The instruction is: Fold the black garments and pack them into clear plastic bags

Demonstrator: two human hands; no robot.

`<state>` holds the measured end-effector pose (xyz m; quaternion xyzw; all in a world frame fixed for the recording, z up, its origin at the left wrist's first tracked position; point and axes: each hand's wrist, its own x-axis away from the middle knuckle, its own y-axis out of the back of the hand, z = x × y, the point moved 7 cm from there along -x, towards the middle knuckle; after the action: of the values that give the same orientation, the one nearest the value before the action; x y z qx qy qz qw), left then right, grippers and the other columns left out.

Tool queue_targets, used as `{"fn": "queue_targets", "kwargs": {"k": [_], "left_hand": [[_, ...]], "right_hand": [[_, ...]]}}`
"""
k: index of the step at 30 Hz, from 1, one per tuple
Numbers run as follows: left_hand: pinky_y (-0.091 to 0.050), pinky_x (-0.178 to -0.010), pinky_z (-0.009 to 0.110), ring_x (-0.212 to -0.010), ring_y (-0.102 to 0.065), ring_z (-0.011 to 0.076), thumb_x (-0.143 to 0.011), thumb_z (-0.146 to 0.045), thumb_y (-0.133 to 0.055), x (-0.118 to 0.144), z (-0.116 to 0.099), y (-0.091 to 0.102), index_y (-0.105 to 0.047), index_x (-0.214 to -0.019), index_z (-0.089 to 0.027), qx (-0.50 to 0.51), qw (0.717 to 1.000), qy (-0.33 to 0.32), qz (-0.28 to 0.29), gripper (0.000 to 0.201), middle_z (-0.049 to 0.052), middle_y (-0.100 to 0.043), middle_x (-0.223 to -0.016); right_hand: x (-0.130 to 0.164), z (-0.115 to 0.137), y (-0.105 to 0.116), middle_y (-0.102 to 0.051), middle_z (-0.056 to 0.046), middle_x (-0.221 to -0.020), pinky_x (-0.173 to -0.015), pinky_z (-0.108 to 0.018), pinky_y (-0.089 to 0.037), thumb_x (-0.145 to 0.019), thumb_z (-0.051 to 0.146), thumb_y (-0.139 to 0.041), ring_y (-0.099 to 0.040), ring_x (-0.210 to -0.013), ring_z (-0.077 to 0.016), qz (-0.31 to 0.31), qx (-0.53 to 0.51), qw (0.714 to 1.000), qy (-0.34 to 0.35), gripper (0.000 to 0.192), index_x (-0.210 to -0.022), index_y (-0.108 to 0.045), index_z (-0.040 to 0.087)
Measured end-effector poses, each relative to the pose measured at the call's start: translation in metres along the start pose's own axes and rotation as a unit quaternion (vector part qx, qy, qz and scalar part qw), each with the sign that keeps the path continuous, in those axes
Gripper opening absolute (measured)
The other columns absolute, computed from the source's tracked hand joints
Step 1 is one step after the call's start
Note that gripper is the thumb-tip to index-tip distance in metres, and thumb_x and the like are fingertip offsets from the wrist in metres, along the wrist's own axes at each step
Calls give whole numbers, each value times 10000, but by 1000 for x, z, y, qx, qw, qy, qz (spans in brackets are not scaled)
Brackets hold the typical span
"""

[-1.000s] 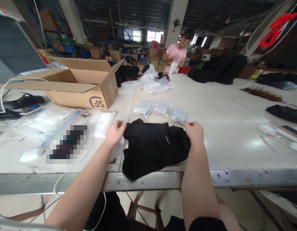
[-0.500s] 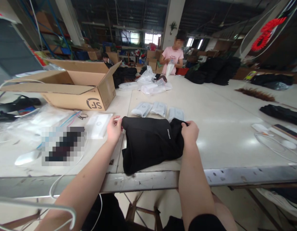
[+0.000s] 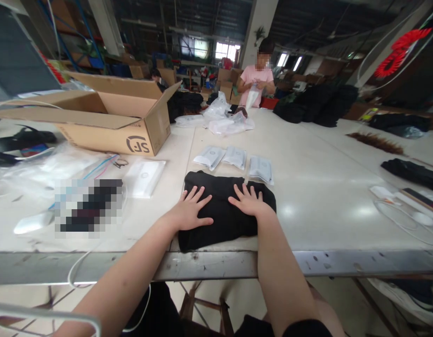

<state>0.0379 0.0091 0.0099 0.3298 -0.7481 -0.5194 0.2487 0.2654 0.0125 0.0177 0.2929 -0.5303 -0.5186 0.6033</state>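
Note:
A folded black garment [image 3: 223, 220] lies near the front edge of the white table [image 3: 325, 187]. My left hand [image 3: 188, 210] rests flat on its left half with the fingers spread. On the right half, my right hand [image 3: 249, 201] presses down the same way, palm flat. Neither hand grips anything. Just beyond the garment lie three small grey packets [image 3: 235, 159], and a white flat pouch [image 3: 144, 175] sits to the left of it.
An open cardboard box [image 3: 111, 119] stands at the back left. Clear plastic bags [image 3: 226, 121] lie farther up the table, where a person in a pink shirt [image 3: 254, 82] works. Black garment piles [image 3: 314, 103] sit at the back right; white cables [image 3: 402, 210] lie at right.
Both hands held the garment's far corners and folded it toward me. They have let go and now lie flat on top of the folded cloth.

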Motion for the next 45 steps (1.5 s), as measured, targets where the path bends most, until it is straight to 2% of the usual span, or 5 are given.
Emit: {"fn": "queue_targets", "kwargs": {"k": [13, 21, 24, 31, 45], "left_hand": [[-55, -1199, 631, -1358, -479, 357, -942, -565, -447, 5, 44, 41, -727, -1124, -232, -5, 984, 58, -166, 472, 144, -623, -1359], [-179, -1176, 618, -1506, -156, 417, -801, -778, -510, -7, 36, 15, -397, -1523, -264, -26, 995, 46, -83, 893, 136, -270, -1622], [-168, -1180, 611, -1514, -111, 411, -794, -811, -478, -7, 41, 11, -346, -1544, -289, -37, 996, 43, -62, 923, 127, -230, -1636], [-163, -1192, 597, -1512, -135, 411, -807, -720, -578, -12, 51, 26, -402, -1522, -222, -100, 985, 75, -119, 889, 169, -259, -1622], [-181, -1206, 498, -1507, -213, 354, -877, -745, -385, -7, 47, 14, -379, -1532, -194, -49, 994, 58, -76, 857, 141, -270, -1621]], "right_hand": [[-13, 62, -10, -142, -161, -1658, -1120, -710, 81, -900, 745, -370, -55, -1503, -466, 25, 59, 998, 10, 842, -1572, -268, 248], [-71, 96, 64, -675, -217, -1166, -995, -456, -455, -937, 360, -533, -615, -1161, -344, -246, -111, 961, 61, 282, -1035, -683, 142], [-108, 93, 46, -720, -178, -912, -815, -391, -541, -843, 342, -683, -686, -979, -317, -153, -249, 956, -18, 222, -935, -671, 140], [-137, 95, 24, -645, -40, -586, -500, -218, -510, -839, 128, -643, -623, -529, -143, 7, -495, 867, -50, 58, -829, -591, 152], [-58, 45, -10, -686, -23, -815, -905, -329, -539, -846, 172, -492, -720, -895, -171, -54, -760, 647, 10, 87, -772, -497, 218]]}}
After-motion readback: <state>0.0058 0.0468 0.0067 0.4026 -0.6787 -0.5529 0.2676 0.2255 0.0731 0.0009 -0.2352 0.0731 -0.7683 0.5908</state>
